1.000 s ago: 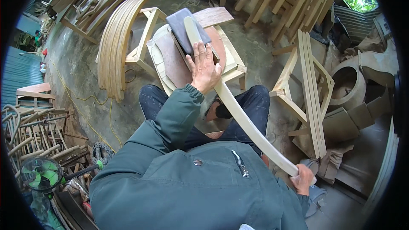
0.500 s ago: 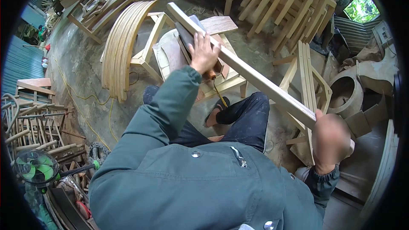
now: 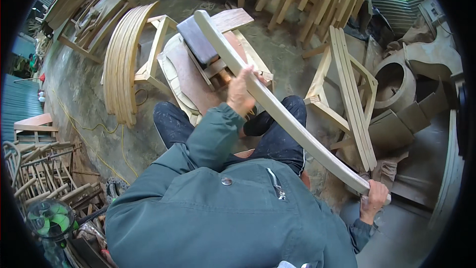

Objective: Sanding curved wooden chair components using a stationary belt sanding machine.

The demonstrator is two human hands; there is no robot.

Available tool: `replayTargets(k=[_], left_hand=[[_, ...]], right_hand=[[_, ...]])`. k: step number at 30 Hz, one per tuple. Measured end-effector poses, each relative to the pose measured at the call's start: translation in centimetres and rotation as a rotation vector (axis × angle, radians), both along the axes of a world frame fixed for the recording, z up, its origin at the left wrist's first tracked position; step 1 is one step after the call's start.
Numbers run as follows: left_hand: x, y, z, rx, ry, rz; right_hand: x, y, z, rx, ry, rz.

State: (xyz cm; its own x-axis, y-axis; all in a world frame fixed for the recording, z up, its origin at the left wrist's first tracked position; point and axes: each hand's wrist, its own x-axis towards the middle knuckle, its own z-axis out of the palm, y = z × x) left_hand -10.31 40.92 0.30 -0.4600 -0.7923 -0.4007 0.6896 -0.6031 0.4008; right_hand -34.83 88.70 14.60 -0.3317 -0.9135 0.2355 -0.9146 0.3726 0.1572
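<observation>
A long, pale, slightly curved wooden rail (image 3: 287,115) slants across in front of me, from far left to near right. My left hand (image 3: 241,92) is wrapped round it left of its middle. At the near right end my right hand (image 3: 375,199) grips it with fingers closed. The rail's far part passes beside a dark grey block (image 3: 197,39), apparently touching it, though the contact is hidden. That block sits on a low wooden stand (image 3: 186,77) with thin boards on it, between my knees.
Stacked curved wooden strips (image 3: 119,64) lean on a frame (image 3: 157,47) to the left. On the right, three straight strips (image 3: 349,94) rest on another frame, beside a round-mouthed metal housing (image 3: 391,82). A yellow cord (image 3: 89,124) trails over the floor. Near left stands a green-bladed fan (image 3: 52,218).
The rail has turned so its curve shows, and its near end has dropped lower. My left hand has slid down from the block's side. The view has shifted a little.
</observation>
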Motion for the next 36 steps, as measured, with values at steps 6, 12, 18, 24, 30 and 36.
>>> replayTargets(k=[6, 12, 18, 24, 30, 36], left_hand=[[5.6, -7.9, 6.8, -0.499, -0.146, 0.308], [11.7, -10.0, 11.3, -0.628, -0.215, 0.508], [14.7, -9.8, 11.5, -0.559, -0.369, 0.650], [15.7, -8.8, 10.8, -0.472, -0.379, 0.648], [13.2, -5.7, 8.2, -0.467, -0.313, 0.467], [8.3, 0.1, 6.4, -0.404, -0.277, 0.256]], right_hand=[[-3.4, 8.0, -10.3, 0.011, 0.046, -0.327], [-5.3, 5.9, -14.9, 0.110, -0.239, -0.375], [-5.5, 0.8, -15.4, 0.189, -0.317, -0.331], [-5.0, -2.7, -11.5, 0.217, -0.349, -0.296], [-3.5, -5.8, -9.2, 0.246, -0.424, -0.222], [-0.2, -9.2, -9.8, 0.266, -0.597, -0.048]])
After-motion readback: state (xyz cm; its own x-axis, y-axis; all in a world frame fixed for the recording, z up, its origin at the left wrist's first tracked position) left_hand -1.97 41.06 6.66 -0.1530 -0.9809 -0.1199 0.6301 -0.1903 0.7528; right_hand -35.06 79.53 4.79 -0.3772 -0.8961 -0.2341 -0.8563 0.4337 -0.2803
